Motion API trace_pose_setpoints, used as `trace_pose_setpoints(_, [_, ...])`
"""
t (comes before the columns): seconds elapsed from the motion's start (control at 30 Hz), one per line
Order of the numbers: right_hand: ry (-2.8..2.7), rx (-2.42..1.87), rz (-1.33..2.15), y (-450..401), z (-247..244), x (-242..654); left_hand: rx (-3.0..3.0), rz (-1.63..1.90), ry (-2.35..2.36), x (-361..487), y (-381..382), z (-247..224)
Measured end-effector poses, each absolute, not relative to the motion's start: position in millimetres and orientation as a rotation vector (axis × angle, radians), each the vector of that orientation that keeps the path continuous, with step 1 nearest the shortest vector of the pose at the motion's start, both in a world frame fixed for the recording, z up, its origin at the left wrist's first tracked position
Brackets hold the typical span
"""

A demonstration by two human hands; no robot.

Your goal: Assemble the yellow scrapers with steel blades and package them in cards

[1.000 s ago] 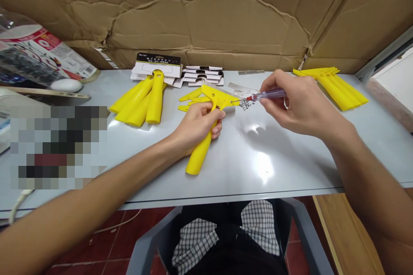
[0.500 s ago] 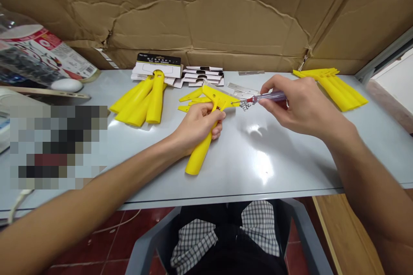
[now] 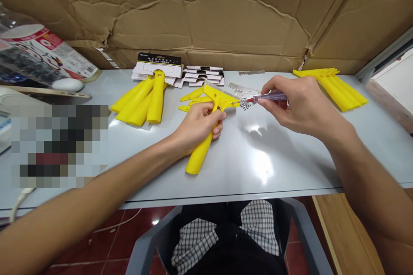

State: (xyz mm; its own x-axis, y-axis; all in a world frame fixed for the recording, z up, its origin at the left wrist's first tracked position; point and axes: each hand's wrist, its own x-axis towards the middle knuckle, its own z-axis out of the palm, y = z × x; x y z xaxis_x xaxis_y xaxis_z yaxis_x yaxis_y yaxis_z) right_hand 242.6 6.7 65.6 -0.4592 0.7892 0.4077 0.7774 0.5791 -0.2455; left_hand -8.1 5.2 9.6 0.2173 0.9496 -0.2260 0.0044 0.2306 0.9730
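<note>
My left hand (image 3: 203,124) is wrapped round the neck of a yellow plastic scraper (image 3: 200,152), whose wide head points away from me with a thin metal blade along its far edge. In my right hand (image 3: 293,103) is a screwdriver (image 3: 272,97) with a clear purplish handle and red collar. Its tip meets the right side of the scraper head, at or close to a small screw. A pile of small silver screws (image 3: 245,105) lies just under the shaft. Beyond it are several flat metal blades (image 3: 241,89). Yellow scraper parts (image 3: 192,93) show behind my left hand.
Yellow handles with header cards (image 3: 156,99) lie at left, beside a stack of folded cards (image 3: 203,75). More yellow handles (image 3: 342,90) rest at right. A large plastic bottle (image 3: 48,47) and a white mouse (image 3: 67,84) are far left. Cardboard (image 3: 206,21) stands along the back.
Very little differs. The screwdriver stays at the scraper head, and both hands hold almost the same position, with only a slight shift of the view.
</note>
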Motion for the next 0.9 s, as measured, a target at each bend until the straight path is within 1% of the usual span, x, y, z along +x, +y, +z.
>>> trace_pose_setpoints(0.27, [-2.347, -1.426, -0.148, 6.2, 64.9, 238.1, 1.171, 0.855, 1.170, -7.0, 4.3, 11.4])
trace_pose_setpoints(0.5, [-2.394, -1.335, -0.002, 5.0, 68.0, 240.8, 1.165, 0.862, 1.149, -7.2, 5.1, 12.3])
trace_pose_setpoints(0.73, [-2.390, -1.329, -0.037, 4.6, 64.1, 238.0, 1.186, 0.874, 1.159, -7.0, 5.3, 9.6])
trace_pose_setpoints(0.9, [-2.384, -1.386, 0.044, 4.9, 62.9, 235.1, 1.225, 0.853, 1.176, -7.6, 5.7, 8.8])
